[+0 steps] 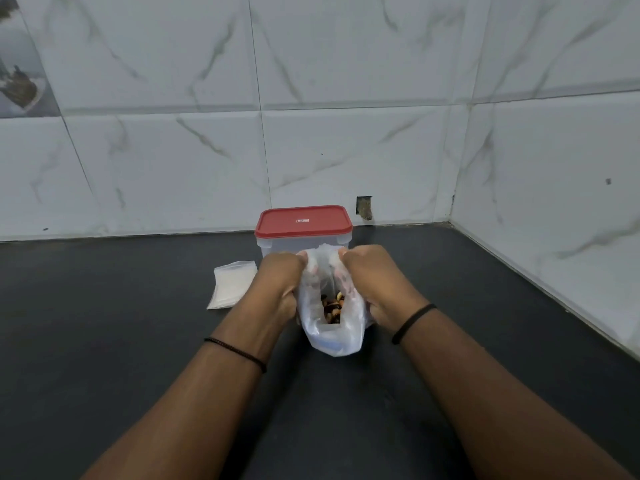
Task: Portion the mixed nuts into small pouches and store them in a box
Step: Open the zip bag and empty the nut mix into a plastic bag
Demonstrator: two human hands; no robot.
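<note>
**nutjob_77:** So where's everything sitting right now?

**counter_lurker:** The plastic bag [332,323] of mixed nuts [333,306] is stood on the dark countertop [104,341], right in the middle, just in front of the box [303,237] — red lid [303,220] not yet taken off. The bag's mouth is being held apart from both sides. The left hand [278,282] is curled round the left edge of the film, the right hand [369,282] round the right edge; the fingertips are tucked behind the plastic, so exactly how they're pinched can't be made out. A stack of small pouches [232,284] is lying flat just left of the left hand, untouched.

**nutjob_77:** How's that bag going to handle?

**counter_lurker:** Probably floppy and a bit slick — thin film, no stiffness of its own, with all the weight sunk to the bottom. It's best gripped at the rim, as is being done, or supported underneath if lifted. If one side is let go, the mouth will likely collapse. Nothing appears to have been portioned yet, so it's early days.
</note>
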